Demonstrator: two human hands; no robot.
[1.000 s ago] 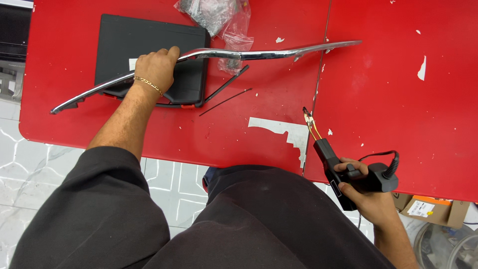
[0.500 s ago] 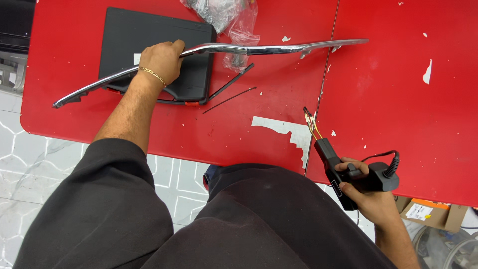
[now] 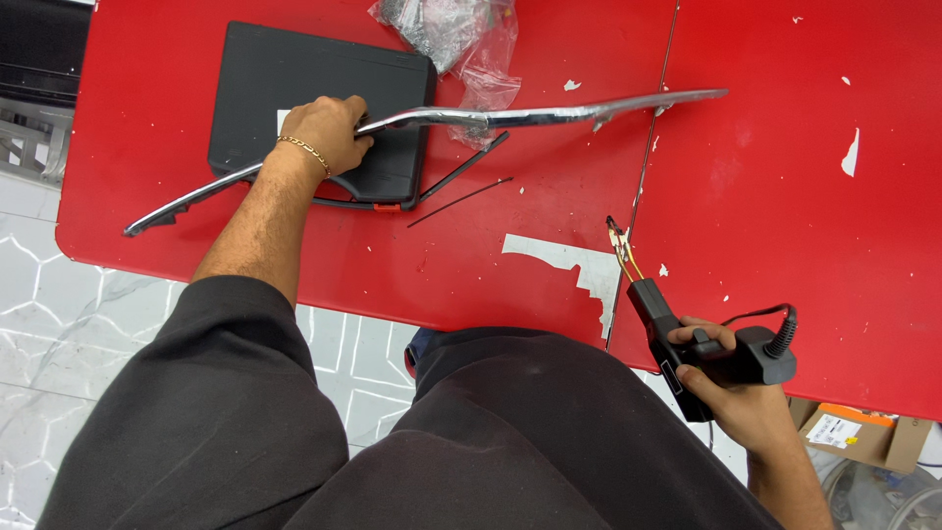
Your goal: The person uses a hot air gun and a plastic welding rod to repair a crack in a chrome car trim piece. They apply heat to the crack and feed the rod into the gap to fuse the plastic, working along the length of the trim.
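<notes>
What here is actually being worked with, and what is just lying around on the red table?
In use:
- left hand gripping the long chrome trim strip
- right hand holding the black corded hand tool

Lying about:
- black case
- clear plastic bag
- thin black rod
- cardboard box

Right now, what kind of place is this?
Probably a repair workshop: a scuffed red table, a black tool case, a chrome trim strip under the left hand, a black corded hand tool in the right hand.

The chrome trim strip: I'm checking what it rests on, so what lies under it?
Under the chrome trim strip lie a black case, a clear plastic bag and the red table. The left hand covers one stretch.
</notes>
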